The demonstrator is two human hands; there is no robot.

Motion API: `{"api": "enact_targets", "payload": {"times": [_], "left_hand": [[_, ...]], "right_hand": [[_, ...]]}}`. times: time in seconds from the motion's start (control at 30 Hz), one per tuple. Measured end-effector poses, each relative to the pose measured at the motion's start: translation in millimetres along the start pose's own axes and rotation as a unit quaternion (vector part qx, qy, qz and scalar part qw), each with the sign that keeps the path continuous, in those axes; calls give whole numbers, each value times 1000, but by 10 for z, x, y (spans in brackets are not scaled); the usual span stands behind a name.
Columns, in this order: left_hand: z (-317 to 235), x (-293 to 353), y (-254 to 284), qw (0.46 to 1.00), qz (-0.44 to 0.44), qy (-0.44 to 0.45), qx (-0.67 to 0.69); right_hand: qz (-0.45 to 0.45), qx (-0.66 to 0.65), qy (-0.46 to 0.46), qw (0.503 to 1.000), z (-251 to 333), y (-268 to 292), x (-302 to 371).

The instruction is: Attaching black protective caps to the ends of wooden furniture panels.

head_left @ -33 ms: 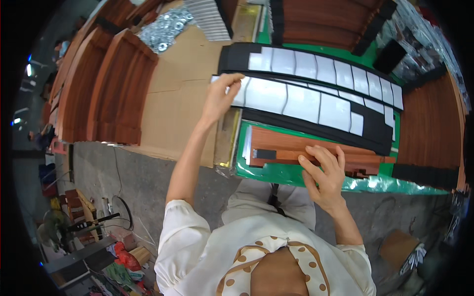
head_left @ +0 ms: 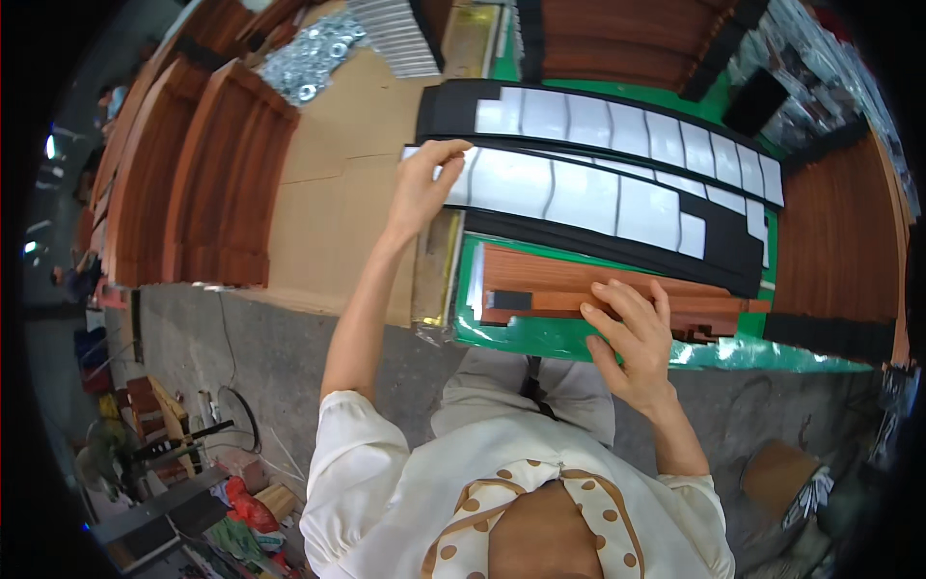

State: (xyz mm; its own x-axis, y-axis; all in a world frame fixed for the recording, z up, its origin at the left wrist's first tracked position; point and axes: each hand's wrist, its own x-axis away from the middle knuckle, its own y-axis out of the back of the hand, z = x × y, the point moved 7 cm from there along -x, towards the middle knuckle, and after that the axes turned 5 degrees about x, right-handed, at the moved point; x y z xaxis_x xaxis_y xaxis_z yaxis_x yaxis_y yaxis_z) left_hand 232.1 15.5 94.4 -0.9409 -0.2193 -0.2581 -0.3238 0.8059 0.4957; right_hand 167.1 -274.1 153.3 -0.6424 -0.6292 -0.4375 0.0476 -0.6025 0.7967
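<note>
My left hand (head_left: 420, 190) is at the left end of a black strip covered with white rectangular patches (head_left: 579, 201). Its thumb and forefinger are bent together over the nearest white patch; whatever lies between the fingertips is too small to make out. My right hand (head_left: 632, 343) has its fingers spread, the tips on a reddish-brown wood-grain piece (head_left: 550, 270) lying along the near edge of the table. A small dark rectangle (head_left: 508, 300) shows on that piece's left part. Behind the first strip lies another black strip with white patches (head_left: 637, 130).
Stacked wood-grain panels (head_left: 207, 183) stand at the left, more (head_left: 617, 43) at the back and right. Metal washers (head_left: 313, 58) are heaped on brown cardboard (head_left: 338, 193). Green sheeting (head_left: 521, 333) covers the table under the strips. Clear plastic packets lie at the back right.
The whole view has shifted slightly, with the table's things a little further left. Both hands keep nearly the same place and pose on the strip and the wood-grain piece.
</note>
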Motion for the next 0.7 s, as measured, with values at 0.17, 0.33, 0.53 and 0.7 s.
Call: {"api": "enact_targets", "payload": {"times": [0.17,0.33,0.53,0.7], "left_hand": [[10,12,-351,994,76,-73,-36],[-440,-21,-885,948,239,-175,-120],[-861,-55,-1720,815,437,-340,-170],[-932,86,-2054,754,498,-370,-217]], "right_hand": [[-84,-233,-66,967,-402,526,-77],[10,-43,-113,993,-1140,998,-426],[212,146,-14,966,-2261,299,-497],[294,209,47,932,-2491,-64,-408]]}}
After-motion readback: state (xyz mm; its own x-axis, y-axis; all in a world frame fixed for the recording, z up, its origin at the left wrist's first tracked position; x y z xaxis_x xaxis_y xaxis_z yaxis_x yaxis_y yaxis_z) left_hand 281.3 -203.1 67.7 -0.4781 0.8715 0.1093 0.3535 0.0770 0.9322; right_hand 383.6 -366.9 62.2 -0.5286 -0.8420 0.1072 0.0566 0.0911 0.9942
